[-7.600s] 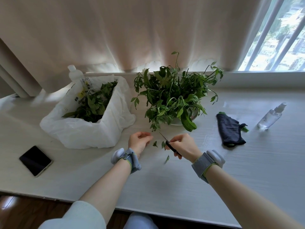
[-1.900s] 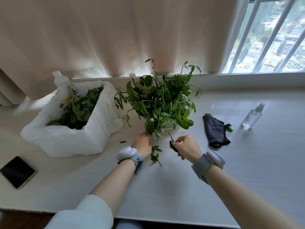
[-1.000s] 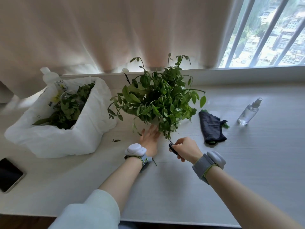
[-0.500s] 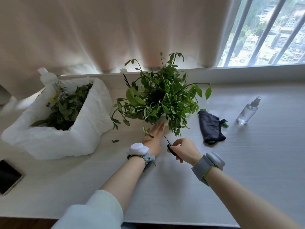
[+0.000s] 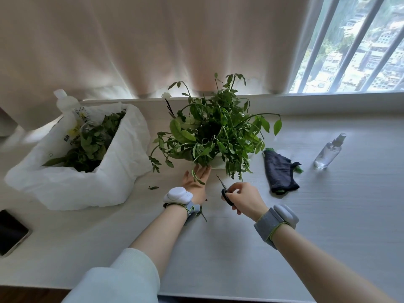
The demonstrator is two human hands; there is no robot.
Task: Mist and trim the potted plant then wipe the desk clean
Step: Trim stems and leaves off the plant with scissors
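1. White wood-grain bench [image 5: 328,215] runs the width of the view under a pale curtain [image 5: 153,40], with a barred window [image 5: 360,51] at the far right.
2. On the left stands an open white plastic bag [image 5: 87,182] holding cut greenery; a white bottle [image 5: 65,103] stands just behind it.
3. At the middle of the bench, towards the back, the potted plant [image 5: 214,136] sits in a white pot, its leafy stems drooping over the rim on all sides.
4. The left forearm comes in from the bottom, with a pale sleeve at the elbow and a grey band carrying a white unit [image 5: 178,195] at the wrist. The left hand [image 5: 195,182] lies low and flat, fingers straight and close together, pointing under the foliage at the pot's near side. One drooping stem hangs across it. Whether the fingertips touch the pot I cannot tell.
5. The right forearm comes in from the lower right, banded the same way [image 5: 277,221]. The right hand [image 5: 244,197] is just beside the left, fingers curled round the black handles of the scissors [image 5: 225,194]. The thin blades point up and left at the hanging leaves and stop just short of them.
6. To the right of the plant lies a crumpled dark cloth [image 5: 281,171].
7. Further right, a clear spray bottle [image 5: 328,153] stands apart from the cloth.
8. A dark phone [image 5: 11,230] lies at the left edge.
9. A cut leaf [image 5: 153,187] lies between the bag and the left hand.
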